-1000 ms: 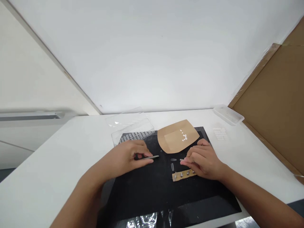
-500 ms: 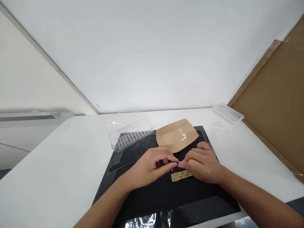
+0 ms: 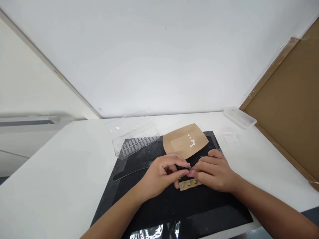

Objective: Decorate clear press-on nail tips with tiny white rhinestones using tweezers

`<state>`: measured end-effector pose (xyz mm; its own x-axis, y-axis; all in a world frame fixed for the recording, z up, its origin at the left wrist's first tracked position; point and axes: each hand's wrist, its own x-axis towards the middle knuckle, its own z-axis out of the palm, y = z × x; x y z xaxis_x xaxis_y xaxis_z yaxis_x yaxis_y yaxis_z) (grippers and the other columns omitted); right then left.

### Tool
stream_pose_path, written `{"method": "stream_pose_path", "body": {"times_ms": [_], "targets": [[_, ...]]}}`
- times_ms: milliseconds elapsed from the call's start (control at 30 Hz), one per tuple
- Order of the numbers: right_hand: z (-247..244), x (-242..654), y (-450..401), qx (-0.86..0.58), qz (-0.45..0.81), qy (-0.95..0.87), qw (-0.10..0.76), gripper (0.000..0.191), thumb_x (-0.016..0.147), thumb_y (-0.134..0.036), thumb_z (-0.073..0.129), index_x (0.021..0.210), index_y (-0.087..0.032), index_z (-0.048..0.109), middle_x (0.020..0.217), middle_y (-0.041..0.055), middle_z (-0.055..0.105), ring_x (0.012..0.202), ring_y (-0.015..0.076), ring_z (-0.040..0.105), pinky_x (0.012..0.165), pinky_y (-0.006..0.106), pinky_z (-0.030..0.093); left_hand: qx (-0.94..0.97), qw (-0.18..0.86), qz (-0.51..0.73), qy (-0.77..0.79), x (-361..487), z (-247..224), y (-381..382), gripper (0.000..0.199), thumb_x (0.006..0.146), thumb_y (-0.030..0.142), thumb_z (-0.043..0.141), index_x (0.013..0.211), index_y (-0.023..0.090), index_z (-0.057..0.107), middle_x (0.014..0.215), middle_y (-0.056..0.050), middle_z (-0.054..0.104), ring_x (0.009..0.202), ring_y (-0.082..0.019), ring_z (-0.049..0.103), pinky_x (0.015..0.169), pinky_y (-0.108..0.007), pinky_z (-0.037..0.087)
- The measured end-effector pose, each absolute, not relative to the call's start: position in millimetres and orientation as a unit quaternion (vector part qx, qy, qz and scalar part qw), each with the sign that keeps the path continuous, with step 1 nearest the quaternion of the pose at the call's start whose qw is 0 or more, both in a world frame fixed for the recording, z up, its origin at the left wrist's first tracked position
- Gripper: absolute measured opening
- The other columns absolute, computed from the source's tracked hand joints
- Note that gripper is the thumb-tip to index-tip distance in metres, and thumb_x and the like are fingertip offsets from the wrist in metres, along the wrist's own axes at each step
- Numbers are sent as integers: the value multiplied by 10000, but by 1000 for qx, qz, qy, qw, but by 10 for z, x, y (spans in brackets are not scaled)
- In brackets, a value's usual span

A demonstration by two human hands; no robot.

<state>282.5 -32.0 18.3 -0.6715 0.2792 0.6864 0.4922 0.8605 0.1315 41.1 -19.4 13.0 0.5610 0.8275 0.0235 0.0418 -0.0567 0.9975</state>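
Note:
My left hand (image 3: 161, 172) pinches a small clear nail tip (image 3: 190, 168) between thumb and forefinger. Fingertips of my right hand (image 3: 214, 171) close on the same nail tip from the other side; its far end is hidden by them. Just below both hands lies a tan strip (image 3: 191, 186) carrying small metal studs (image 3: 196, 181) and, at its left end, another clear nail tip (image 3: 182, 185). Behind my left wrist a dark nail file (image 3: 129, 173) rests on the black mat (image 3: 159, 210), partly covered by the hand.
A clear box (image 3: 136, 141) of nail tips overlaps the mat's back left corner, its lid (image 3: 127, 121) behind. A brown card (image 3: 179, 141) with white bits lies at the back. To the right are a sheet of clear tabs (image 3: 231, 138), a translucent tray (image 3: 239, 118) and a cardboard wall (image 3: 286, 106).
My left hand has shifted slightly right, closer to my right hand. The nail tip is now tilted more upright between the fingers. The view has moved a little.

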Motion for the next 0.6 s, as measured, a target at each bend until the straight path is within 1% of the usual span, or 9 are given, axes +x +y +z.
{"method": "stream_pose_path", "body": {"times_ms": [100,167,267,400,467,533,600], "targets": [[191,2812,-330,-210,-153,-903,343,339,987,-160,707,691,-194,546,764,-66,719,716,83,587,742,340,307,613,629,304,370,457,130,-219,306,869,410,810,1015,142,781,977,-95,761,499,-116,714,390,-154,410],[190,2807,-334,-211,-150,-903,342,342,986,-152,702,687,-194,541,764,-64,717,710,85,582,736,343,300,593,639,290,396,488,111,-234,367,846,454,825,1010,131,766,897,-108,791,455,-116,684,349,-144,336],[182,2807,-332,-212,-147,-905,338,337,991,-150,689,692,-197,540,755,-63,708,695,90,572,726,347,290,576,644,280,418,522,82,-250,426,824,502,833,998,121,754,793,-109,799,385,-97,617,340,-148,321],[152,2813,-317,-212,-143,-906,337,338,986,-145,695,697,-193,525,752,-66,706,679,86,572,728,345,290,563,651,268,433,530,87,-251,454,797,535,846,963,125,744,780,-113,802,383,-85,584,338,-147,324],[125,2816,-309,-216,-128,-906,340,334,983,-153,709,709,-191,520,752,-69,707,669,82,576,732,342,294,564,649,263,437,522,96,-246,448,793,536,852,943,128,743,706,-82,774,374,-71,543,338,-145,318],[89,2818,-300,-227,-103,-904,347,305,981,-192,729,744,-194,537,756,-67,715,658,83,587,738,340,303,574,644,261,433,510,97,-241,429,802,526,850,918,127,745,586,-28,700,359,-52,483,342,-141,306],[53,2818,-288,-246,-70,-898,359,258,978,-252,749,803,-199,567,764,-56,728,649,91,604,744,338,313,582,640,266,425,501,91,-240,409,820,512,842,910,127,738,514,18,620,356,-40,441,346,-137,298]]}}
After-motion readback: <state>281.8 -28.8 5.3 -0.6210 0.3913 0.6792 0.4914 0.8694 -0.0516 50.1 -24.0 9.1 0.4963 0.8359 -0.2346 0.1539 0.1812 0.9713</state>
